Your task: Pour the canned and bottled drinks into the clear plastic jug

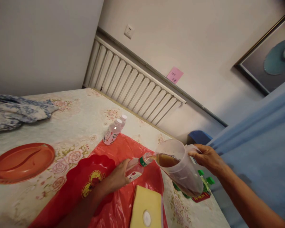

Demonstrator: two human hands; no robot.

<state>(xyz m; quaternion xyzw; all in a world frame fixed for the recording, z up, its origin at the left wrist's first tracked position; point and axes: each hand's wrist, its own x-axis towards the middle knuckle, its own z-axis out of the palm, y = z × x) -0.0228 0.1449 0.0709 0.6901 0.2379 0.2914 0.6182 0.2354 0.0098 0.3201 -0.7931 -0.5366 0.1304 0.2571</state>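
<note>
Above the red plastic sheet (123, 148), the right hand (205, 156) grips the handle of a tilted, liquid-heavy, probably slippery clear pitcher (180, 171), while the left hand (117, 177) wraps a light, squeezable small bottle (137, 167) at the spout.

- Between the left hand (117, 178) and the two standing bottles (114, 131) lies a bare stretch of red plastic sheet (123, 147), open to pass.
- The yellow pad (146, 207) lies just beside that hand, on the near side.
- The tilted pitcher (180, 169), held by the right hand (207, 156), blocks the right edge; green-capped items (205, 183) behind it seem partly hidden.
- The orange tray (22, 161) lies well apart, with open cloth around it.
</note>
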